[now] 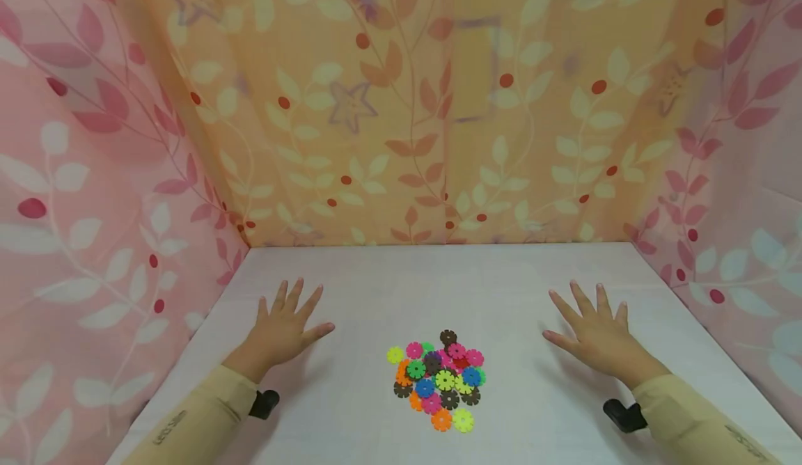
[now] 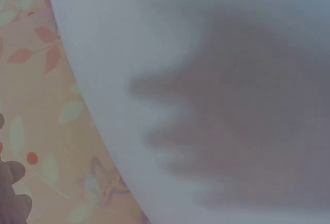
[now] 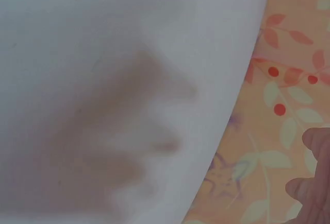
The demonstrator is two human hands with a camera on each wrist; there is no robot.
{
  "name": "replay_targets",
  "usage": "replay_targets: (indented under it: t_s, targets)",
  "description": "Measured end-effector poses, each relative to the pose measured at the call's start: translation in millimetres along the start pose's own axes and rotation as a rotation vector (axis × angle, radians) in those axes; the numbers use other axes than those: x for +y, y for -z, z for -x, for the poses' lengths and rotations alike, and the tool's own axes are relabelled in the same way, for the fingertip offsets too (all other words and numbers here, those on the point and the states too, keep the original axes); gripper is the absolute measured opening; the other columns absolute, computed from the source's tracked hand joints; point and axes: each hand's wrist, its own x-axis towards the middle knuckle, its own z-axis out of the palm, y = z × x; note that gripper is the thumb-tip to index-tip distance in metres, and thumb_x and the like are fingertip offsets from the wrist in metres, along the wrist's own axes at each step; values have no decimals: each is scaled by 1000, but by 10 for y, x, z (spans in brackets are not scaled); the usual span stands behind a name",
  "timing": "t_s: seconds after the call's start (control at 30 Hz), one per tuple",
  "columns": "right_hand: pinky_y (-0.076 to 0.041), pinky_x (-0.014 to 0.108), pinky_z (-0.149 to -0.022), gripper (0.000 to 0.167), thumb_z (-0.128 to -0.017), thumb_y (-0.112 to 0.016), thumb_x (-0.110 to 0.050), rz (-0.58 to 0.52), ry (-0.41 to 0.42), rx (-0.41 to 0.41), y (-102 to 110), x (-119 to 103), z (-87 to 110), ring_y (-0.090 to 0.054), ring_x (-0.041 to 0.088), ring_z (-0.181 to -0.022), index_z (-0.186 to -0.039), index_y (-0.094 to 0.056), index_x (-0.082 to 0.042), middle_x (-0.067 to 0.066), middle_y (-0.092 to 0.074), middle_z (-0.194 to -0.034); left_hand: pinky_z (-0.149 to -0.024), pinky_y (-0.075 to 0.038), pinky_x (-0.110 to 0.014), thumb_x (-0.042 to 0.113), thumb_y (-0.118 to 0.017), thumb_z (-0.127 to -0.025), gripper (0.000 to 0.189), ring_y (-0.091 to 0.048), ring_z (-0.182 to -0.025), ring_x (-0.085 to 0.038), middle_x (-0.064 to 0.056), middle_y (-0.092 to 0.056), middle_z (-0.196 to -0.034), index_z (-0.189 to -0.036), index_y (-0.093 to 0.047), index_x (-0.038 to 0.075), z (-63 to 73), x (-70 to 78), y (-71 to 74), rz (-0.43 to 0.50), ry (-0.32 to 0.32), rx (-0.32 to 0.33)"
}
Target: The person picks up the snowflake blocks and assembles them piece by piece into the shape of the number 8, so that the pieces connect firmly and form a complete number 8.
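A pile of small notched plastic discs [image 1: 445,380] in yellow, pink, green, orange, blue, red and dark brown lies on the white table, between the two hands. To the left of the pile, my left hand [image 1: 283,333] is spread palm down with straight fingers, holding nothing. On the other side my right hand [image 1: 597,340] is spread the same way, also without anything in it. Both hands cast soft shadows on the tabletop. In the left wrist view only some fingers [image 2: 13,188] show at the lower left edge; the right wrist view catches fingers [image 3: 312,183] at its lower right.
The white table [image 1: 351,277] reaches back to a yellow leaf-patterned curtain [image 1: 401,103]. Pink patterned curtains stand along the left [image 1: 94,172] and right sides. A black wrist mount [image 1: 264,404] sits under the left sleeve, and another black mount [image 1: 624,416] under the right.
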Motion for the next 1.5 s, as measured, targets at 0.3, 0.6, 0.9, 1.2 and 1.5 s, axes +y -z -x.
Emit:
replay_targets:
  t_s: [0.3,0.6,0.9,1.2,1.5]
  targets:
    - [-6,74,-92,77,-82,-53,-59,-100,45,-31,-111,-275,-145,-2,54,-130,-141,-32,-15,26,-14,-146,-100,-12,-66,77,-31,-79,86,-1,-137,-40,-17,-9,-151,-146,-22,24,-120,240,-196,57,-72,28]
    - [-14,71,-95,72,-82,-62,-47,-259,124,-45,-316,-673,-224,-3,46,-134,-142,-33,-20,17,-13,-150,-104,-23,-56,69,-50,-77,87,-9,-138,-35,-10,-12,-152,-147,-16,29,-226,665,-392,240,-126,-18]
    - [-19,65,-99,63,-80,-69,-31,-438,158,-115,-547,-918,-282,-11,40,-135,-136,-42,-17,13,-21,-148,-100,-33,-50,49,-71,-73,83,-33,-128,-30,-9,-34,-141,-141,-34,19,-316,1043,-557,476,-161,-96]
    - [-48,30,-75,31,-78,-73,-21,-597,291,-147,-738,-943,-290,-50,20,-91,-106,-63,-12,1,-54,-101,-75,-46,-28,31,-76,-74,35,-53,-85,-15,5,-60,-93,-104,-65,15,-356,1214,-712,673,-149,-190]
    - [-41,23,-61,22,-75,-75,-21,-597,243,-258,-773,-964,-306,-45,14,-74,-93,-63,-18,-3,-50,-81,-77,-45,-25,32,-77,-72,27,-48,-84,-8,14,-56,-85,-95,-67,23,-400,1263,-775,573,-191,-240]
